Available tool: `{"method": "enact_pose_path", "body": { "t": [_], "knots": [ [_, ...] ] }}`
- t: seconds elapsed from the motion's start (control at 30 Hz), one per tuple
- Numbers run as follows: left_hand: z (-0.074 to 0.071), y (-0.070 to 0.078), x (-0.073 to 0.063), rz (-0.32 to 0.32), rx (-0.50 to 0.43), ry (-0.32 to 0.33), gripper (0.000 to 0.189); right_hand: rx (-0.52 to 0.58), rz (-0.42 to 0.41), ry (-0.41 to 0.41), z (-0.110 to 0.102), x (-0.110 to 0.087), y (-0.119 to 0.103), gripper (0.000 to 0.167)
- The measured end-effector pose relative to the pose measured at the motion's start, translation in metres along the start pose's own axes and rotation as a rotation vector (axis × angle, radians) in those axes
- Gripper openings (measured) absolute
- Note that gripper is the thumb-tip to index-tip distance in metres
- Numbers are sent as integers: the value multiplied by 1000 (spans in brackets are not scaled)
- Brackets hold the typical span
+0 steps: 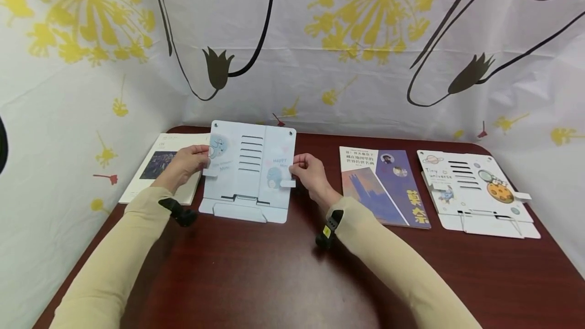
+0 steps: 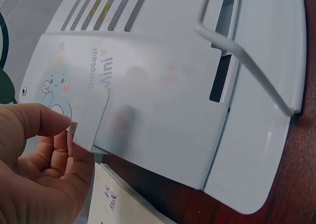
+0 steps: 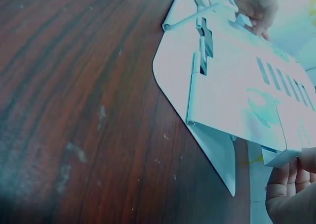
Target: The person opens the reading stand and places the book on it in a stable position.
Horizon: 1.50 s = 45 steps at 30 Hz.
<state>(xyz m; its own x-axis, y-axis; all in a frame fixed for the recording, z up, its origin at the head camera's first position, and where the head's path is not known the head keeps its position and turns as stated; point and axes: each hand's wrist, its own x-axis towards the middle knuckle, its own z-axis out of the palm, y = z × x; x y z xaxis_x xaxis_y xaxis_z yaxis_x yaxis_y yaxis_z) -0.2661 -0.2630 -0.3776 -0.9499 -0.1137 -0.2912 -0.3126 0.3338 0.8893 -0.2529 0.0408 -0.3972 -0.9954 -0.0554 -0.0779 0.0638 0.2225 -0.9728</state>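
Note:
A white book stand (image 1: 250, 182) with pale blue dinosaur prints and a row of slots stands on the table, its panel tilted up from the base plate. My left hand (image 1: 185, 166) pinches the panel's left edge, just above a small side clip (image 1: 210, 172). On the opposite edge, my right hand (image 1: 313, 175) grips the panel between thumb and fingers, near the other clip (image 1: 288, 183). In the left wrist view the thumb (image 2: 47, 121) lies at the edge beside the dinosaur print. The wire page holder (image 2: 247, 61) sticks out over the base.
A cream book (image 1: 183, 194) lies behind my left hand, partly covered. Right of the stand lies a purple and white book (image 1: 402, 182). A second white book stand (image 1: 470, 194) with planet prints sits at the far right. Patterned cloth (image 1: 283, 65) hangs behind the dark table (image 1: 256, 278).

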Motion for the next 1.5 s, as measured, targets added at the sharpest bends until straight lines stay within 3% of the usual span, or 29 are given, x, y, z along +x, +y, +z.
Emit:
{"method": "enact_pose_path", "body": {
  "t": [0.17,0.27,0.47,0.57,0.77,1.0,1.2,1.5],
  "knots": [
    [-4,7,-2,27,24,-24,52,14,-35,6,-2,-7,-2,13],
    [-7,13,-5,72,16,7,50,25,-41,5,-2,-10,-2,13],
    [-10,39,-15,304,-67,218,41,61,-50,-2,-1,-14,-1,13],
    [-2,58,-18,422,-47,250,37,80,-55,9,-2,-15,0,13],
    [26,85,-17,577,112,139,33,114,-76,36,-1,-18,2,11],
    [52,99,-13,672,359,68,29,122,-86,36,2,-25,2,11],
    [57,104,-13,700,574,14,26,121,-71,46,2,-27,3,11],
    [57,108,-14,719,730,-34,26,130,-82,50,3,-31,5,12]
  ]
}}
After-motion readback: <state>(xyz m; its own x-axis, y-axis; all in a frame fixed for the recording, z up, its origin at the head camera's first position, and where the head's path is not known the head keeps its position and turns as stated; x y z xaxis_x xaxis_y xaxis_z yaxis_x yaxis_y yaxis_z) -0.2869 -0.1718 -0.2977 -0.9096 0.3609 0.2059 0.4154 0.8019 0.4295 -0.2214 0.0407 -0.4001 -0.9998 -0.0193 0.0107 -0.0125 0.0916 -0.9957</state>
